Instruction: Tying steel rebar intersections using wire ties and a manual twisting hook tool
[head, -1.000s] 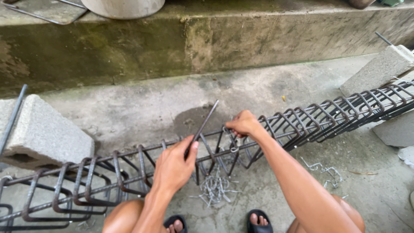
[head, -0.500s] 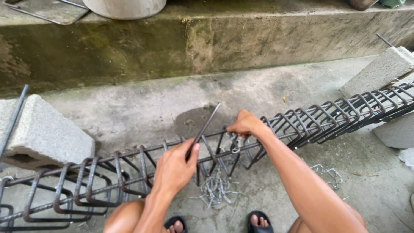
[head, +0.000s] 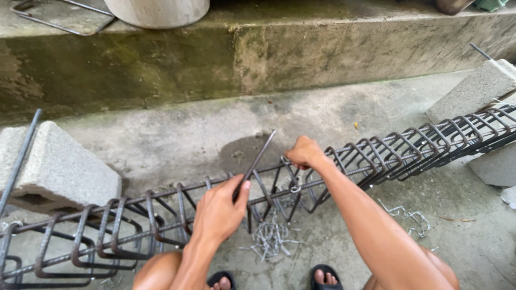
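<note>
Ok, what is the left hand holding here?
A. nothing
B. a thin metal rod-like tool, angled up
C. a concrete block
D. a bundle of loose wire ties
B: the left hand grips a thin dark metal tool slanting up over the rebar cage.

The person has 2 bare arms without sleeves, a left hand (head: 217,212) and a right hand (head: 304,152) without gloves, bare knees, and black sandals (head: 324,275).

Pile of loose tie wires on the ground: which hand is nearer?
Left. The left hand holds a thin metal rod just up-left of the wire pile; the right hand grips the rebar cage higher up, farther away.
</note>
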